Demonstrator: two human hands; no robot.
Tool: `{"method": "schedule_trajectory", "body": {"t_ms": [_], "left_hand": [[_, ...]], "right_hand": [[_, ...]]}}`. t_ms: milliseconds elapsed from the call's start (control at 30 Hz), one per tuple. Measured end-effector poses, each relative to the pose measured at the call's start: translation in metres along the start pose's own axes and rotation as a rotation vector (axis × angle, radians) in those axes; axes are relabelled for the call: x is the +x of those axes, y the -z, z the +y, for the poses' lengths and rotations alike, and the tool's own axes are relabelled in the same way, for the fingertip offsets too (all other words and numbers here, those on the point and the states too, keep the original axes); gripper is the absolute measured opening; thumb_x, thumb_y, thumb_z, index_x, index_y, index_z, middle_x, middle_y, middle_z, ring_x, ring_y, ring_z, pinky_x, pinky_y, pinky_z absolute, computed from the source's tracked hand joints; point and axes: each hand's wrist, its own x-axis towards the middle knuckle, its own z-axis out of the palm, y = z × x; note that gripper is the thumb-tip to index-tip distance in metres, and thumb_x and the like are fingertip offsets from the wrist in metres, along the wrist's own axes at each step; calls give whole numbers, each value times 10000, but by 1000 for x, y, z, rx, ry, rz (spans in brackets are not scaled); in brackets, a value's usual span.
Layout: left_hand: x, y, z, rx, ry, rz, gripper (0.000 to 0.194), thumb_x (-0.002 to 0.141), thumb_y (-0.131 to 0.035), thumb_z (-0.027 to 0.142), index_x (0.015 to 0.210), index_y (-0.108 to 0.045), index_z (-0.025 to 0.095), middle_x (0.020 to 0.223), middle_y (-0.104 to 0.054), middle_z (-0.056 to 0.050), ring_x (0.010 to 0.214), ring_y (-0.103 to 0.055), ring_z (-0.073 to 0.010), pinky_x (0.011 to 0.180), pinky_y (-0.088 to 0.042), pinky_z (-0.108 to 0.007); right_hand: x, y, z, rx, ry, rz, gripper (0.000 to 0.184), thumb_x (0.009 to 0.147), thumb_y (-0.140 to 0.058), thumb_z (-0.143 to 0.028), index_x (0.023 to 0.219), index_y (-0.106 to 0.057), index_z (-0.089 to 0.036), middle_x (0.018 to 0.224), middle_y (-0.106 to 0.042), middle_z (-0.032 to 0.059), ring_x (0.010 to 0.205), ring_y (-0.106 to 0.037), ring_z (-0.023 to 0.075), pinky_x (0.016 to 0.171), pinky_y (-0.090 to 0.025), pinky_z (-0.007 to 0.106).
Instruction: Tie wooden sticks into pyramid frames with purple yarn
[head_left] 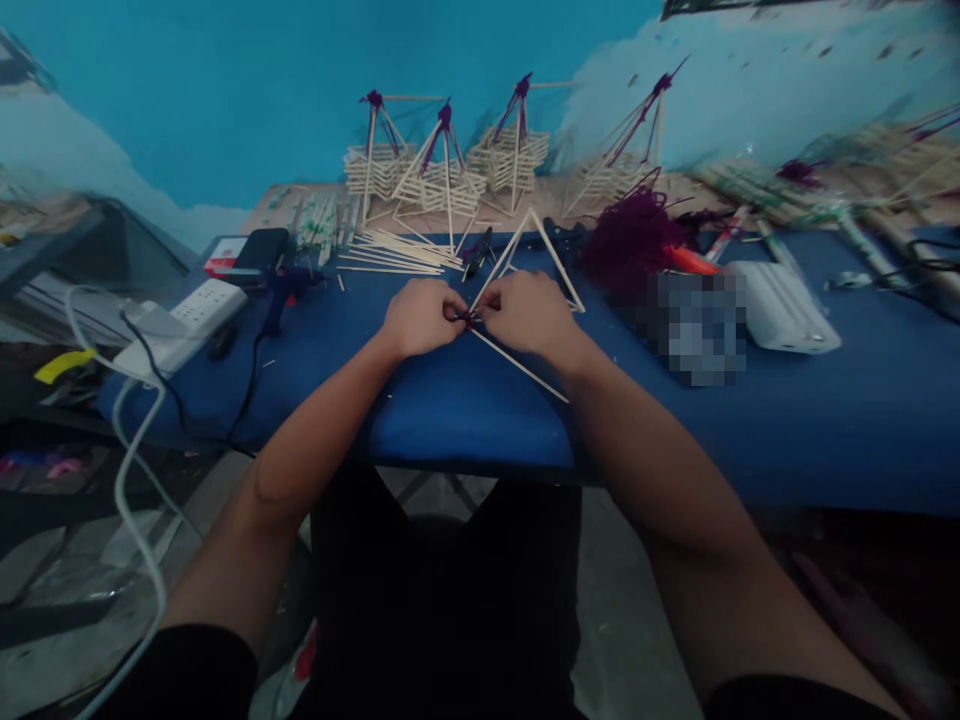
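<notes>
Over the blue table, my left hand and my right hand meet at one corner of a frame of thin wooden sticks. Dark purple yarn is wound round that corner. The left thumb and index finger pinch the yarn. My right fingers are closed on the sticks right beside it; whether they also grip yarn is hidden. One stick slants from the corner toward me, under the right wrist. The frame's peak points away from me.
Stick structures with purple ties stand along the wall. Loose sticks, a glue gun and a power strip lie left. A purple yarn heap and a white box-shaped device are on the right. Cables hang at the left edge.
</notes>
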Motion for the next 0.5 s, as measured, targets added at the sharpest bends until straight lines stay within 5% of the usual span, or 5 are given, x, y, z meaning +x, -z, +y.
{"method": "schedule_trajectory", "body": {"t_ms": [300,500], "left_hand": [[-6,0,8,37,-36,25,333,808,-926,393,1083,-877,210,1090,-826,-74,979,-737,-270,812,-524,-385],[-1,-7,-3,62,-182,4,186,932,-766,259,1033,-922,256,1129,-826,-67,1018,-738,-254,848,-518,-373]], "right_hand": [[4,-1,3,23,1,-15,281,952,-683,-215,1100,-922,-210,1133,-849,152,1124,-777,341,1039,-609,462],[4,1,3,10,-2,-38,275,964,-674,-213,1086,-920,-196,1152,-845,168,1144,-768,349,1045,-600,461]]}}
